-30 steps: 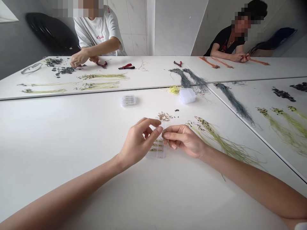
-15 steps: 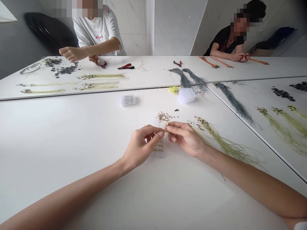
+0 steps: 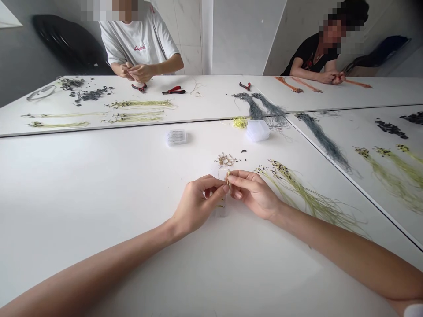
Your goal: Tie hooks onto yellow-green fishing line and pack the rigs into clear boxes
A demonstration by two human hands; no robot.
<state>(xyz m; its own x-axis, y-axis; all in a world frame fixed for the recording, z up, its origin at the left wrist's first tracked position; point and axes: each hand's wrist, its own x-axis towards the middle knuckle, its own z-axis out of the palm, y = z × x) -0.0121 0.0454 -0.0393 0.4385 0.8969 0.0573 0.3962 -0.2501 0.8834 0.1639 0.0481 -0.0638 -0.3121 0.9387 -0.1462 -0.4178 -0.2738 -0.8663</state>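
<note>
Far left, across the desk [image 3: 99,176], a co-worker's hands [image 3: 134,71] are busy together just behind a pair of red pliers [image 3: 139,87], with a second pair [image 3: 173,90] lying to their right, both well beyond the person's hands. Nearer in, a small clear box [image 3: 176,137] sits ahead of the left hand, with open desk all around it. Now the action: the left hand [image 3: 194,207] comes in from the lower left, thumb and fingertips pinched on a small gold hook [image 3: 228,178]. The right hand [image 3: 253,193] closes on it from the other side, so the two hands meet tightly, likely to steady something that tiny. A second clear box [image 3: 220,210] is almost hidden beneath the left hand. Just ahead of the hands, a loose tangle of gold hooks [image 3: 226,160] and a few black beads [image 3: 243,151] sit within easy reach. Right of the right hand, a bundle of pale green lines [image 3: 307,198] fans away, its hooked ends nearest the hands, probably for easy picking. Below the hands, bare desk leaves the forearms plenty of room.
</note>
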